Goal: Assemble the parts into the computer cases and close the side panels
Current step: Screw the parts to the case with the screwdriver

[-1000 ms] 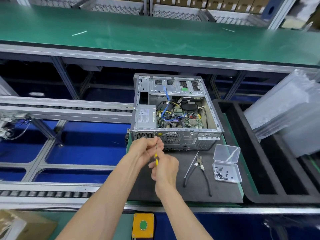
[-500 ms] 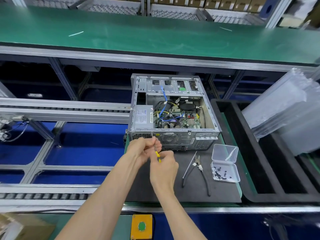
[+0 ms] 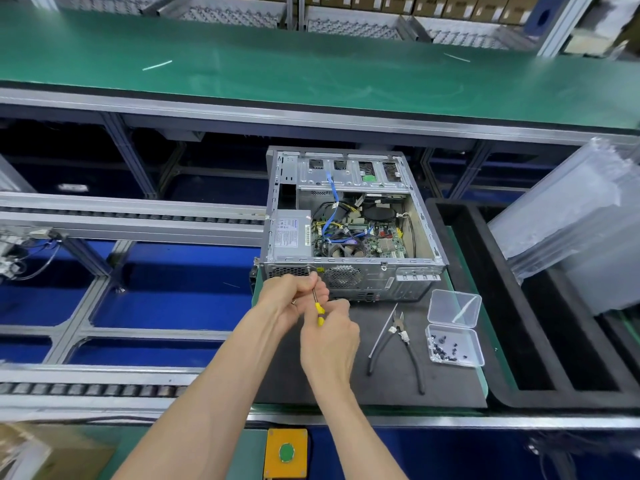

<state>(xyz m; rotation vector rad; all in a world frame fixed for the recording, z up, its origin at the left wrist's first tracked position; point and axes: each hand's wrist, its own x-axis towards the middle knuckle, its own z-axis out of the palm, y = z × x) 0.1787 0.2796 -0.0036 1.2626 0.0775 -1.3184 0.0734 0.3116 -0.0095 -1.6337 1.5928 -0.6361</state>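
While the computer case (image 3: 349, 223) lies open-side-up at the tabletop (image 3: 346, 375) far edge, left hand (image 3: 294, 299) pinches the screwdriver (image 3: 317, 303) shaft at its rear panel; right hand (image 3: 329, 341) grips the handle nearer. Pliers (image 3: 403, 336), screw box (image 3: 453, 329) right of case.

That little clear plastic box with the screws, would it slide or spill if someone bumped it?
Probably both. The clear box looks thin and light, so a nudge would likely slide it across the black mat. Its lid stands open, so the small dark screws lying loose inside could scatter if it tipped. It would probably flex when squeezed.
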